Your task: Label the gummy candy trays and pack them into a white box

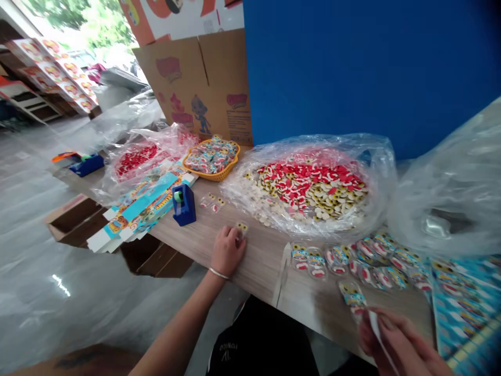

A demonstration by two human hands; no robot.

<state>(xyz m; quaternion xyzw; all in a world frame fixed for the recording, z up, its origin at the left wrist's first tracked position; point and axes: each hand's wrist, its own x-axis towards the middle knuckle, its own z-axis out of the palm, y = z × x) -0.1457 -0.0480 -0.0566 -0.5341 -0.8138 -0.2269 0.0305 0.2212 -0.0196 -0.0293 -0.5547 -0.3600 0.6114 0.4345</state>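
Note:
My left hand (227, 249) rests on the wooden table (258, 261), fingers curled round a small clear toy packet (241, 228). At the table's near right edge my right hand (395, 339) pinches a white paper strip (378, 331), beside another packet (353, 299). A row of several clear packets with small colourful toys (364, 259) lies just beyond that hand. Two more packets (213, 202) lie ahead of the left hand.
A big clear bag of red, yellow and white pieces (313, 185) sits mid-table, an orange basket of packets (211, 156) behind. A blue tape dispenser (183, 204) and flat printed cartons (144, 206) lie left. Blue printed sheets (465, 308) lie right, open boxes (82, 219) below.

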